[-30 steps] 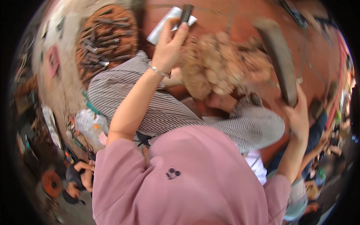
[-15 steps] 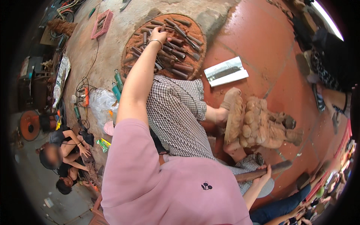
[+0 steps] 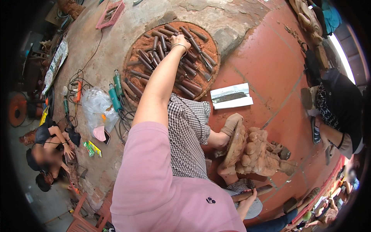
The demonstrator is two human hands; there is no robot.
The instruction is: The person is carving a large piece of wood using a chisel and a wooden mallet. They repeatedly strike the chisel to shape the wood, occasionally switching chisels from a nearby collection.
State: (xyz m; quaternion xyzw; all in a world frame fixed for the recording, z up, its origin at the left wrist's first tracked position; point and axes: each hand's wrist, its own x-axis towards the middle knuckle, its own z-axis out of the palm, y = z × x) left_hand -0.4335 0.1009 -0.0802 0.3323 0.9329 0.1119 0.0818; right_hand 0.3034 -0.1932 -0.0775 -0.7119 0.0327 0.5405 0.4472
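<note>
My left hand (image 3: 180,41) reaches into a round tray (image 3: 216,73) of reddish wood dust crowded with dark-handled carving chisels (image 3: 192,86). Its fingers are closed down among the handles, and what they hold, if anything, is hidden. At my lower right, my right hand (image 3: 249,198) is wrapped round a dark wooden club-like stick (image 3: 264,190). A carved wooden figure (image 3: 257,154) with rounded lumps lies on its side between my feet (image 3: 232,125), its base close to them.
A sharpening stone (image 3: 230,97) rests on white paper on the red tiles. Left of me are green power tools (image 3: 114,98), cables, a clear plastic bag (image 3: 96,106) and a pink basket (image 3: 112,14). People sit at the left (image 3: 50,150) and right (image 3: 336,112).
My left hand has shifted right across the chisels, still inside the tray. The view has turned a little; the stick remains in my right hand.
</note>
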